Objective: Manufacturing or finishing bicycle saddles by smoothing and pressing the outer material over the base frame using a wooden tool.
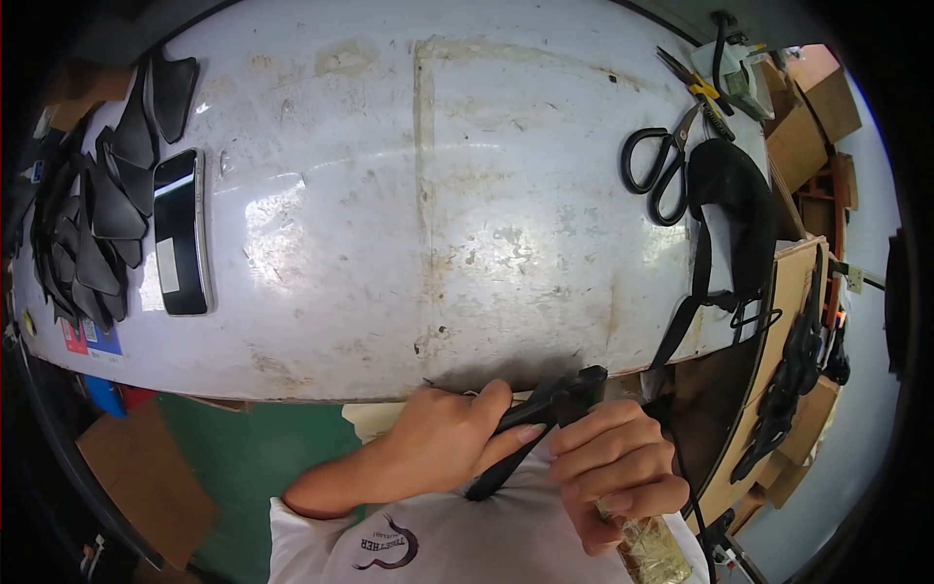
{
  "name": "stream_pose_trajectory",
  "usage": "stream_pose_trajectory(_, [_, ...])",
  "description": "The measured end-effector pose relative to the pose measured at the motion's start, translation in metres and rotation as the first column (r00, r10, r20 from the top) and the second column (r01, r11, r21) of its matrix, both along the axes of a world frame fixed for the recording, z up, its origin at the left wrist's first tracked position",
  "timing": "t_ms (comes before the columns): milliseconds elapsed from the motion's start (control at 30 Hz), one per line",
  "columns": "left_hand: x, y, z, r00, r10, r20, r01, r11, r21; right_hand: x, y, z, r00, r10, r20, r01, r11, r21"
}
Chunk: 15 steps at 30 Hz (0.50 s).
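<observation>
My left hand [443, 433] is closed on a black strap-like piece [516, 417] just in front of the table's near edge. A loose end of the black material hangs down against my white shirt. Close beside it, my right hand [618, 472] is wrapped around a handle covered in yellowish tape [657, 553], whose lower end sticks out below the fist. Where the two hands meet there is a dark, bulky part; I cannot tell whether it belongs to the strap or to the taped tool. The fingers hide the tool's working end.
On the scuffed white table [341, 214] lie black-handled scissors [664, 170], a black bag-like piece with straps [735, 214], yellow-handled pliers [702, 90] and a phone [182, 234]. Several dark grey cut pieces [102, 200] pile up at left. Cardboard boxes [783, 292] stand at right.
</observation>
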State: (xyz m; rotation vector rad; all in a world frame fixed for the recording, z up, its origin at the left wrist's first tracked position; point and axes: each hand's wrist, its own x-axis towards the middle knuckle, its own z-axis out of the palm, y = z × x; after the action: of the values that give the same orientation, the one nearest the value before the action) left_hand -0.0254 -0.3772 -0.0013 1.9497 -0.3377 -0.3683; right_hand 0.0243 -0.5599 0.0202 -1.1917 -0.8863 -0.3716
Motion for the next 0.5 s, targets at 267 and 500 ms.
stream_pose_trajectory(267, [-0.009, 0.0, -0.012, 0.998, 0.059, 0.008, -0.055, 0.957, -0.285, 0.019, -0.02, 0.037, 0.92, 0.246, -0.305, -0.312, 0.931, -0.191])
stream_pose_trajectory(500, [-0.01, -0.005, -0.023, 0.992, 0.07, 0.108, -0.023, 0.923, -0.385, -0.007, -0.01, 0.024, 0.994, 0.019, -0.112, -0.049, 0.962, -0.269])
